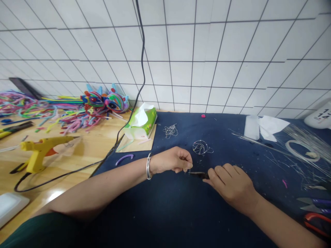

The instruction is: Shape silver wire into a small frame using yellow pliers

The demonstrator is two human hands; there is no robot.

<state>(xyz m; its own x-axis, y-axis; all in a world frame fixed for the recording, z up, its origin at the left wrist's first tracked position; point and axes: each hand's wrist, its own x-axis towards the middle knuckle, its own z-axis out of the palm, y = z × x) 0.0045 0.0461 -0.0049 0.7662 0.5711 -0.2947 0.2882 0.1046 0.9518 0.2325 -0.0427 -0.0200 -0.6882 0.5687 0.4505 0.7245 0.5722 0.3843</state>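
Note:
My left hand, a silver bangle on its wrist, pinches a short, thin piece of wire between thumb and fingers. My right hand is wrapped round dark pliers, whose narrow jaws point left and meet the wire just below my left fingertips. Whether the jaws are closed on it is too small to tell. Just beyond the hands lies a round wire frame on the dark blue cloth. A tangle of bent silver wire rests farther back.
A yellow glue gun lies left, its black cord crossing upward. Beside the tissue pack are colourful pipe cleaners. On the right are straight wires, a clear coil, purple-handled scissors and a red-handled tool.

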